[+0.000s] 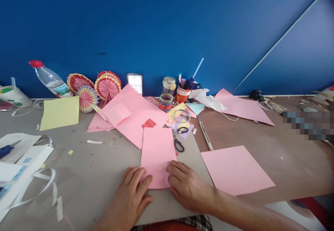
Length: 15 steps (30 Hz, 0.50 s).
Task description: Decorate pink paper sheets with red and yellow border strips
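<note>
A narrow pink paper (pixel 158 147), apparently folded, lies lengthwise in front of me on the grey mat. At its lower left edge rests my left hand (pixel 134 187), fingers stretched out and the thumb apart from the paper. My right hand (pixel 186 184) has its bent fingers closed on the lower right edge of the same paper. Beyond it lie larger pink sheets (pixel 135 114) and a small red paper piece (pixel 149 123). Black-handled scissors (pixel 179 145) lie just right of the paper's upper part, partly hidden.
A pink square sheet (pixel 237 170) lies right, below a utility knife (pixel 205 133). Paper fans (pixel 108 86), a tilted bottle (pixel 52 79), a jar (pixel 168 88) and a red cup of tools (pixel 182 94) stand by the blue wall. White strips and a yellow sheet (pixel 60 113) lie left.
</note>
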Each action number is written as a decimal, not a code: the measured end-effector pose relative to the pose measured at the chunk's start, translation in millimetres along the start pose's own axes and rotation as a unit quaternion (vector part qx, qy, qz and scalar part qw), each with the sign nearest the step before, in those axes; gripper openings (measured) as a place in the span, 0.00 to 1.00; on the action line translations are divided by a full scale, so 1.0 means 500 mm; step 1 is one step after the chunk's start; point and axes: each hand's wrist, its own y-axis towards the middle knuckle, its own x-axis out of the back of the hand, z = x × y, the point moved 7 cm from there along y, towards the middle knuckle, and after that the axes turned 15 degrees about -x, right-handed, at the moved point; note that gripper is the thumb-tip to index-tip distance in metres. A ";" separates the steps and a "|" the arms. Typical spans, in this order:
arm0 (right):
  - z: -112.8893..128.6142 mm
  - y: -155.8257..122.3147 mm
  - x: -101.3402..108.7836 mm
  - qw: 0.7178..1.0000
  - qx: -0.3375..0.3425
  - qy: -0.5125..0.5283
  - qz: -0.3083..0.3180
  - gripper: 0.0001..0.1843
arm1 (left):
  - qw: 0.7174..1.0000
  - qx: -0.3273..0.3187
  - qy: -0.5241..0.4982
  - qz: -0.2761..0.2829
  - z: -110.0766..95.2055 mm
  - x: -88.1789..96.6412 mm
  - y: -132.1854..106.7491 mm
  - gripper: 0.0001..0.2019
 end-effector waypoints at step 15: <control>0.011 -0.017 0.002 0.998 0.012 0.031 -0.060 0.09 | 0.998 -0.029 -0.009 -0.054 -0.036 0.008 0.011 0.12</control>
